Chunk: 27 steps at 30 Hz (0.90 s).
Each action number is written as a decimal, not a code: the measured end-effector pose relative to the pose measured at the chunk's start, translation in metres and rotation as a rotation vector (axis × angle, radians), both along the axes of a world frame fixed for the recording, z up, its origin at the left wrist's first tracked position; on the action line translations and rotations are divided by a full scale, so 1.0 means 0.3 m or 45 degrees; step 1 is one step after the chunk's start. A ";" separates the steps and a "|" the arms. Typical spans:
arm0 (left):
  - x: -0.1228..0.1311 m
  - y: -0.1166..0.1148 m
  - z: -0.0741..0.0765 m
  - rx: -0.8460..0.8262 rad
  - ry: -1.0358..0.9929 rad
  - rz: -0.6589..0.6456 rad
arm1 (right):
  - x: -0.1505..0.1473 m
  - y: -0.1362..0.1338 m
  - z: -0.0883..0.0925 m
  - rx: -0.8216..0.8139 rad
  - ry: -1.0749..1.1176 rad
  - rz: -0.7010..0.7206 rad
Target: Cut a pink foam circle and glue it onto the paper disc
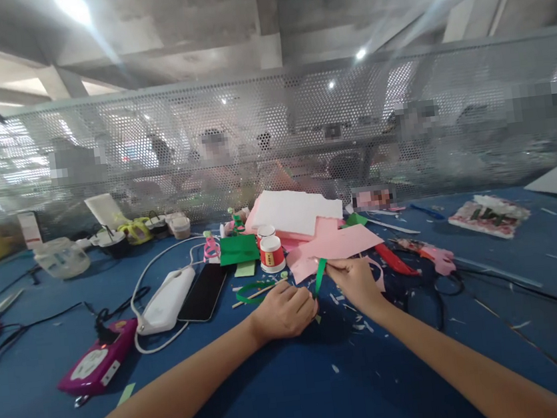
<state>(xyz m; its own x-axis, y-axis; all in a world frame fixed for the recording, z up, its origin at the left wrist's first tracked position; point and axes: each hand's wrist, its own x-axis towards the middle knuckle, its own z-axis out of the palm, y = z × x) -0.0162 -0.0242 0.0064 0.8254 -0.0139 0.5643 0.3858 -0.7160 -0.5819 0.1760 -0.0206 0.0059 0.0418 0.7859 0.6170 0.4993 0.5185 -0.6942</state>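
A narrow green paper strip point(320, 278) stretches between my two hands over the blue table. My left hand point(286, 309) is closed, palm down, around the strip's lower end. The upper end is pinched between the thumb and fingertips of my right hand point(357, 282). Just behind my left hand lie thin sticks point(241, 302) and a loop of green strip point(248, 295). Red and white paper cups point(272, 255) stand beyond the hands, beside pink paper sheets point(347, 241) and a dark green paper piece point(239, 249).
On the left are a black phone point(204, 292), a white power bank point(167, 301) with cable and a purple power strip point(99, 360). A pink glue gun point(435, 258) and its cord lie right. Paper scraps dot the blue table point(290, 395). A perforated screen point(248, 118) stands behind.
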 end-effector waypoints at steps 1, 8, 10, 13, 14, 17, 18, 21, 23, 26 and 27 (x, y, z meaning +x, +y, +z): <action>0.002 0.004 -0.008 -0.003 0.032 -0.006 | 0.000 0.005 -0.003 -0.011 0.043 0.002; 0.012 0.002 -0.013 -0.192 0.094 0.070 | -0.007 0.017 -0.010 0.060 0.194 0.069; 0.004 -0.001 -0.008 -0.287 -0.008 0.035 | -0.008 0.002 -0.005 0.112 0.157 0.126; -0.012 0.005 -0.017 -0.472 -0.346 0.015 | -0.006 -0.021 0.002 0.395 -0.157 0.323; -0.016 0.008 -0.023 -0.537 -0.475 0.018 | -0.004 -0.026 0.004 0.533 -0.304 0.378; -0.022 0.012 -0.028 -0.752 -0.847 -0.005 | 0.007 -0.036 0.013 0.829 -0.651 0.400; -0.020 0.012 -0.023 -0.835 -0.959 -0.041 | 0.012 -0.038 0.017 0.863 -0.731 0.394; -0.009 0.007 0.012 -1.209 -1.224 -0.222 | 0.027 -0.039 0.035 0.901 -0.929 0.377; 0.000 0.007 0.041 -1.643 -1.316 -0.425 | 0.034 -0.041 0.046 0.918 -0.996 0.365; 0.005 0.016 0.067 -2.270 -1.399 -0.588 | 0.038 -0.045 0.052 0.951 -1.013 0.325; 0.004 0.021 0.069 -2.380 -1.417 -0.588 | 0.037 -0.046 0.051 0.965 -1.014 0.305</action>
